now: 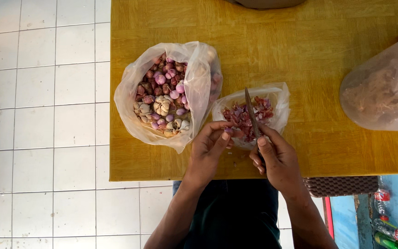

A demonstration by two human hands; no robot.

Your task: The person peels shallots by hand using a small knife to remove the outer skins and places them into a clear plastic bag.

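Observation:
My left hand pinches a small purple shallot at the near rim of a small clear bag filled with purple peelings. My right hand grips a knife, its blade pointing away over that bag, thumb pressed on the blade's base. To the left, a larger clear plastic bag lies open, holding several shallots and garlic bulbs. Both bags rest on a yellow wooden table.
Another clear bag with pale contents lies at the table's right edge. White floor tiles stretch to the left. Plastic bottles lie on the floor at lower right, beside a brown woven seat edge.

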